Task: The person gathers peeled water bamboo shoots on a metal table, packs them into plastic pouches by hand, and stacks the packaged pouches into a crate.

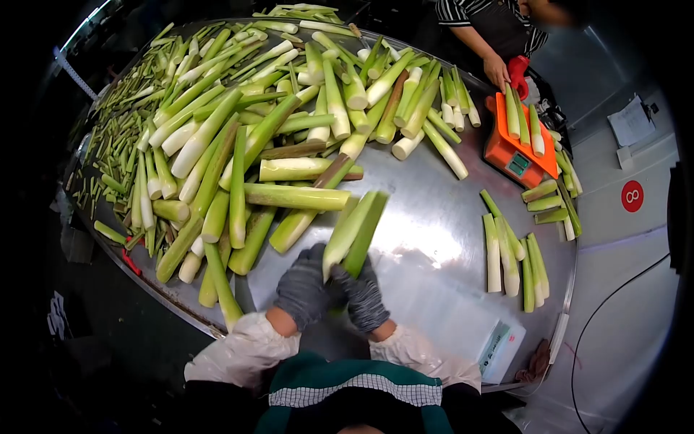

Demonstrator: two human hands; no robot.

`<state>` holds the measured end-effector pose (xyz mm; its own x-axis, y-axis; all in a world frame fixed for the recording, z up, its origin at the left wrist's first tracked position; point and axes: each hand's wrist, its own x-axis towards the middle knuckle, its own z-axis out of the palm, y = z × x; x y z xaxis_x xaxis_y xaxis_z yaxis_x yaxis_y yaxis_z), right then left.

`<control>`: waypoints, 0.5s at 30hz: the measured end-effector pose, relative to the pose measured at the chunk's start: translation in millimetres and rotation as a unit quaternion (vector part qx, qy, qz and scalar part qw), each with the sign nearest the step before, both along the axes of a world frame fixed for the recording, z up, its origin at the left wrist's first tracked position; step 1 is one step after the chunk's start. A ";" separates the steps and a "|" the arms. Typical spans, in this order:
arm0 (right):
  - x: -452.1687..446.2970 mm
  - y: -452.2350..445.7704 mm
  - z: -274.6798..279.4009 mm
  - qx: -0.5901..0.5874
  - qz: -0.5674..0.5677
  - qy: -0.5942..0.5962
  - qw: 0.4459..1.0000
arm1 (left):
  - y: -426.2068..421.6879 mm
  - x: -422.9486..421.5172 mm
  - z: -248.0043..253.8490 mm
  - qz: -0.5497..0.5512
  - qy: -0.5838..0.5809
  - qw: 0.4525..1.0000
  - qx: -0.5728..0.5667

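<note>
My left hand (301,286), in a grey knit glove, is closed round the lower end of a water bamboo shoot (348,235). Against the same shoot, my gloved right hand (363,298) grips from the other side. The shoot points up and away from me, its pale part on the left and a darker green strip of husk on the right. Its bottom end is hidden by my fingers. Just beyond my left hand, a big heap of water bamboo shoots (296,199) covers the left and back of the metal table (405,210).
An orange scale (499,148) bearing shoots stands at the back right, with a co-worker's hand (496,70) above it. Trimmed shoots (506,253) lie at the right. Clear plastic bags (448,311) lie beside my right arm. A red-handled tool (131,260) sits at the left edge.
</note>
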<state>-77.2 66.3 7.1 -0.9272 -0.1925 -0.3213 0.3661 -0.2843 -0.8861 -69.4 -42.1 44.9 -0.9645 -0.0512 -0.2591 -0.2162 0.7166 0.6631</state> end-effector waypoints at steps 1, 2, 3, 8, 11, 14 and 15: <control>-18.7 3.6 17.5 0.034 -0.015 0.049 0.998 | 1.5 -18.4 14.7 -0.009 0.059 0.998 -0.002; -39.9 6.4 28.4 0.000 -0.026 0.083 0.996 | -0.5 -39.8 17.6 -0.048 0.140 0.989 0.003; -61.8 8.3 51.9 -0.011 -0.034 0.116 0.993 | 2.1 -61.7 36.5 -0.049 0.182 0.980 -0.060; -210.5 11.3 91.3 -0.056 -0.043 0.159 0.985 | 4.5 -215.4 93.7 -0.084 0.140 0.986 -0.022; -309.2 7.8 79.1 0.006 -0.099 0.047 0.994 | -1.1 -318.2 64.7 -0.105 0.166 0.981 -0.013; -373.4 3.5 51.9 0.061 -0.127 0.099 0.985 | -8.8 -381.0 42.0 -0.206 0.230 0.949 -0.070; -403.4 12.8 28.9 0.069 -0.123 0.130 0.981 | -7.2 -375.7 53.9 -0.210 0.231 0.942 -0.125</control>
<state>-480.5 79.1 36.1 -0.9942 0.0767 -0.0752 0.0579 -0.2063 -0.9768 -445.1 -49.3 98.8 -0.9197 0.3569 0.1635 0.3923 0.8203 0.4163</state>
